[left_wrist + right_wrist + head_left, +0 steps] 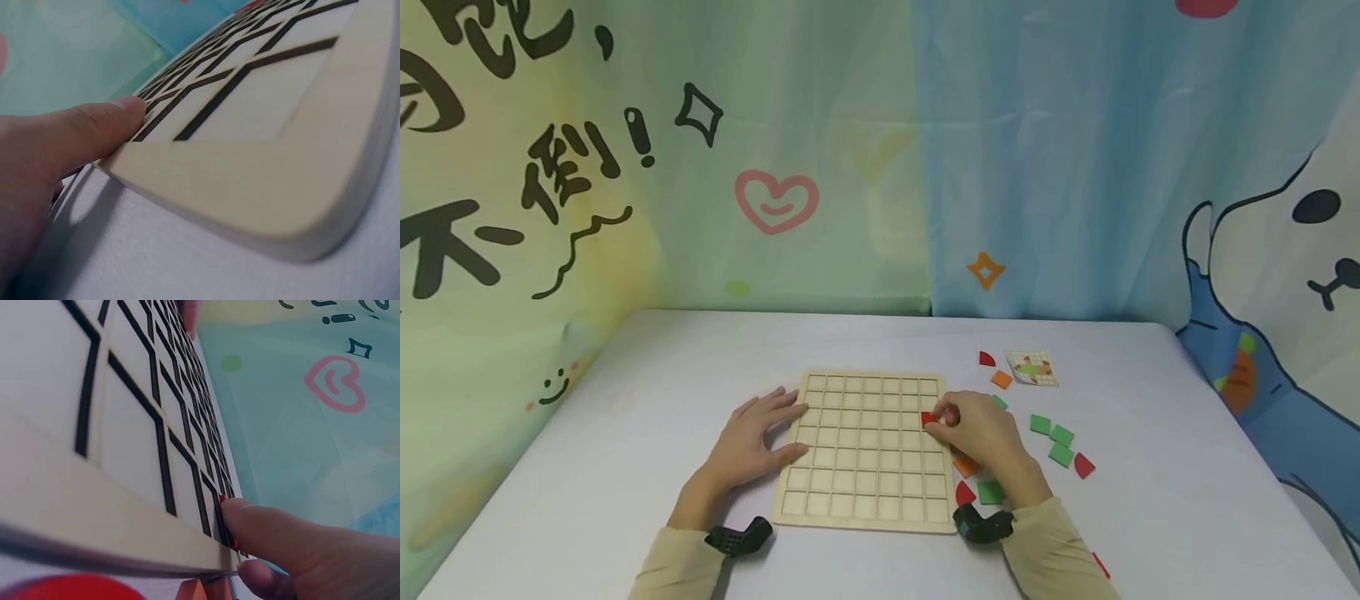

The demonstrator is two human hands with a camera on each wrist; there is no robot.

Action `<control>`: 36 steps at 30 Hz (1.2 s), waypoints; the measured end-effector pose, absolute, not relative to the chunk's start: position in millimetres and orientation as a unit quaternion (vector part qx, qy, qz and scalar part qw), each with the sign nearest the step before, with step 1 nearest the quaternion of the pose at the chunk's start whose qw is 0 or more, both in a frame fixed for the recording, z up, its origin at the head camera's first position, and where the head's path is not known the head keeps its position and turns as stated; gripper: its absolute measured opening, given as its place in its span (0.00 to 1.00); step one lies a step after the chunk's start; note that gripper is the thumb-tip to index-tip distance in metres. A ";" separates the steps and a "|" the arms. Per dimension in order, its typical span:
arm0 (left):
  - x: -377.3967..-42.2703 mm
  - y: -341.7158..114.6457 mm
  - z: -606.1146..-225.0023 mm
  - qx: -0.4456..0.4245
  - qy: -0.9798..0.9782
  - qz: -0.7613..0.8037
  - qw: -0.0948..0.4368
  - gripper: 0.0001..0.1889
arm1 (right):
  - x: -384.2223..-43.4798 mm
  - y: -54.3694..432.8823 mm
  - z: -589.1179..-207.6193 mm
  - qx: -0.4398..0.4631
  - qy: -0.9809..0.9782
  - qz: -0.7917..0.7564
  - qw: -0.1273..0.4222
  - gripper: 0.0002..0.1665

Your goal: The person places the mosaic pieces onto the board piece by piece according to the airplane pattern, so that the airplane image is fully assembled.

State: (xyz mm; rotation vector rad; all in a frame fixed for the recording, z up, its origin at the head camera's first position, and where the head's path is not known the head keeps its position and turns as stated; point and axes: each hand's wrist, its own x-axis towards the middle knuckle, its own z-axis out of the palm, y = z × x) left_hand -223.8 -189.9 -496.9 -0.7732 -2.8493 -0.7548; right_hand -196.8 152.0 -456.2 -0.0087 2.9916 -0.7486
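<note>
A wooden grid board (857, 450) lies flat on the white table. My left hand (747, 442) rests at its left side, fingers spread and the fingertips on the frame; the left wrist view shows the thumb (94, 128) on the board's edge. At the right column, my right hand (981, 425) pinches a small red tile (928, 419) between thumb and curled fingers, over a cell in the upper half of the grid. Much of that tile is hidden by the thumb (269, 525) in the right wrist view.
Right of the board lie green squares (1040, 424), red quarter-round pieces (1084, 465) and orange pieces (1002, 379), some close beside the right forearm. A small pattern card (1032, 368) is at the back right. A printed curtain (820, 150) hangs behind the table.
</note>
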 end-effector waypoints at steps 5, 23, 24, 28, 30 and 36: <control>-227.3 -189.0 -496.6 -0.259 -0.932 -0.248 0.059 0.33 | -199.1 153.9 -457.6 -0.003 0.968 -0.251 0.029 0.10; -224.5 -184.8 -498.6 -0.253 -0.932 -0.253 0.060 0.32 | -198.2 158.0 -452.2 -0.003 0.960 -0.275 0.054 0.06; -223.4 -185.3 -498.0 -0.252 -0.932 -0.252 0.061 0.32 | -197.8 157.8 -452.5 -0.005 0.959 -0.278 0.055 0.05; -221.3 -187.1 -496.3 -0.249 -0.932 -0.255 0.062 0.32 | -197.4 156.0 -453.0 -0.006 0.958 -0.281 0.055 0.05; -221.4 -188.1 -495.8 -0.250 -0.932 -0.256 0.061 0.32 | -197.8 154.9 -453.6 -0.006 0.959 -0.278 0.054 0.05; -221.9 -189.2 -496.8 -0.249 -0.932 -0.258 0.057 0.32 | -196.4 153.7 -453.7 -0.006 0.961 -0.272 0.049 0.05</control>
